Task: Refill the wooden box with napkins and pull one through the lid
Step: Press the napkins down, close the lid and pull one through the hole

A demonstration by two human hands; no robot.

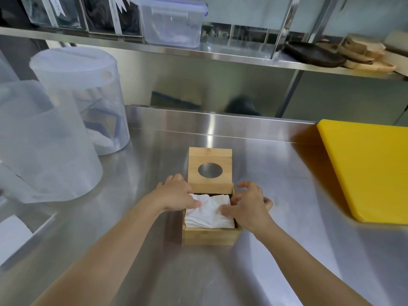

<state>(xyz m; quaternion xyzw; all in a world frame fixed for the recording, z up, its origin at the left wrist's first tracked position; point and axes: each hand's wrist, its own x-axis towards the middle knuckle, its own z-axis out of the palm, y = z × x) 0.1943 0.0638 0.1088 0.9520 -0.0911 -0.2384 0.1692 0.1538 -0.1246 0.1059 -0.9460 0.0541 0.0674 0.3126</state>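
Note:
A square wooden box [209, 236] stands in the middle of the steel counter. Its hinged lid [210, 159], with an oval hole, is swung open and stands up behind it. A stack of white napkins [209, 215] fills the box, the top one rumpled. My left hand [176, 193] rests on the box's left edge, its thumb pressing the top napkin. My right hand [248, 203] sits at the right edge, thumb on the rumpled napkin, fingers spread. Neither hand clearly grips anything.
Two large translucent plastic containers [44, 140] [88, 96] stand at the left. A yellow cutting board [371, 168] lies at the right. A steel shelf [198, 54] above holds a clear lidded tub [172, 21] and wooden boards [364, 56]. A white sheet [13, 237] lies at the far left.

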